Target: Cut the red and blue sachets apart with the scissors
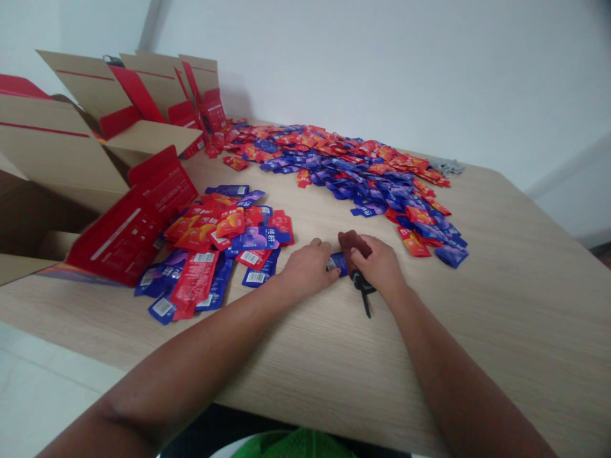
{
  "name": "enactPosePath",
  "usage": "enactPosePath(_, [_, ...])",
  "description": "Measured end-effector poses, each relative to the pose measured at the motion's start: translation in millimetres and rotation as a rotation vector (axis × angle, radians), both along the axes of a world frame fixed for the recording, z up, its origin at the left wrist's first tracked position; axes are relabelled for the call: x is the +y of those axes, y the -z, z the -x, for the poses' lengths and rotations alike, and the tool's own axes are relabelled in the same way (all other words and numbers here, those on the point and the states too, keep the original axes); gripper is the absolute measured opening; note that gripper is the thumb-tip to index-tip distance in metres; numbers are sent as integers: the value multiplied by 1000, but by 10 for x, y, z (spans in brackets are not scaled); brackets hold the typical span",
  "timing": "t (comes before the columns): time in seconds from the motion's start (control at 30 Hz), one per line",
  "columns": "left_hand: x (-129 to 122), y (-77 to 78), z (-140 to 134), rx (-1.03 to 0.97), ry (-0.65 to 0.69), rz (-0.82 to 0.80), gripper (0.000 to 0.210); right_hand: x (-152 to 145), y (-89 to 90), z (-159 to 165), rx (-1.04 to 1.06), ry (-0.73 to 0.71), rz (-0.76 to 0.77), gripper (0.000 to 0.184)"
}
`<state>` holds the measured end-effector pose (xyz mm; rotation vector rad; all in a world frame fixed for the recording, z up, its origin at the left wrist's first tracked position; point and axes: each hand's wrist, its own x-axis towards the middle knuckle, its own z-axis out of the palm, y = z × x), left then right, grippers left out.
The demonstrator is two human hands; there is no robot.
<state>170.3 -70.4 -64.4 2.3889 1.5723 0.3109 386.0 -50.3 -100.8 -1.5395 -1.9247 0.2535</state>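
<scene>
My left hand lies low on the table, its fingers and thumb curled about the left end of a blue sachet. The sachet is flat on the tabletop, and much of it is hidden. Closed around a brown and black hand-held tool is my right hand. The tool's brown end covers the sachet's right part, and a thin black tail sticks out toward me. I cannot tell its exact kind. Left of my left hand, a loose pile of red and blue sachets spreads up to an open carton.
Along the wall stretches a long heap of red and blue sachets. Some grey pieces lie at its far right end. Several open red and brown cartons stand at the left, flaps up. The table's front edge runs close to my body.
</scene>
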Motion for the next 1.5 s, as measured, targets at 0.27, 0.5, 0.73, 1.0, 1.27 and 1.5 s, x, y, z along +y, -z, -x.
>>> enactPosePath(0.27, [19, 47, -2, -43, -23, 11, 41, 32, 16, -64, -41, 135, 5, 31])
enactPosePath(0.5, [60, 94, 23, -52, -30, 76, 48, 54, 26, -101, -47, 176, -9, 28])
enactPosePath(0.73, [74, 47, 42, -67, -56, 103, 43, 80, 56, -123, -32, 208, 1, 27])
enactPosePath(1.0, [143, -14, 176, -91, -41, 139, 36, 127, 122, -151, 28, 181, 4, 27])
enactPosePath(1.27, [240, -525, 787, -80, -222, -56, 29, 127, 98, -139, 14, 199, 31, 25])
enactPosePath(1.5, [157, -781, 1831, 16, -614, -185, 43, 112, 76, -125, 10, 188, 22, 24])
